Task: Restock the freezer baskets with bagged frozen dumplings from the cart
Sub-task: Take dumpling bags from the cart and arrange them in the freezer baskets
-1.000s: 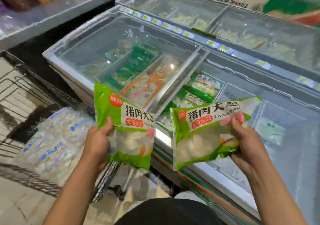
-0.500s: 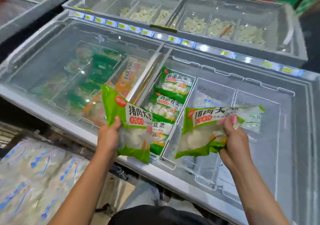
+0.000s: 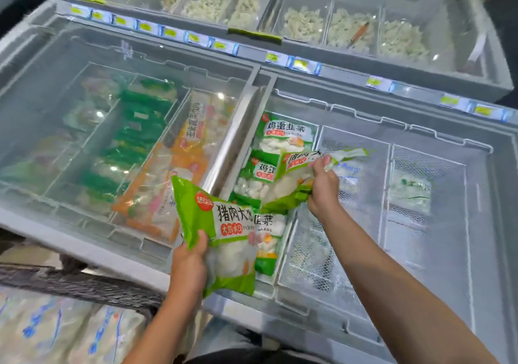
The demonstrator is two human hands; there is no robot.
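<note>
My left hand (image 3: 188, 265) grips a green bag of frozen dumplings (image 3: 224, 240) by its left edge, above the freezer's front rim. My right hand (image 3: 322, 187) grips a second green dumpling bag (image 3: 294, 181) and holds it low inside the open freezer, over the divide between two white wire baskets. The left basket (image 3: 284, 247) holds several green bags (image 3: 286, 136) of the same brand. The middle basket (image 3: 361, 145) shows only a few pale bags at its bottom. The cart (image 3: 78, 285) sits at the lower left with pale blue-printed bags (image 3: 50, 333) in it.
A sliding glass lid (image 3: 92, 111) covers the freezer's left half, with green and orange packs under it. A third basket (image 3: 429, 167) on the right holds a pale bag. A second freezer (image 3: 308, 21) with loose dumplings stands behind, and price tags (image 3: 297, 62) run between the two.
Both hands have moved forward over the freezer. My right hand has lowered its bag down and left into the open freezer; my left hand's bag has come over the front rim.
</note>
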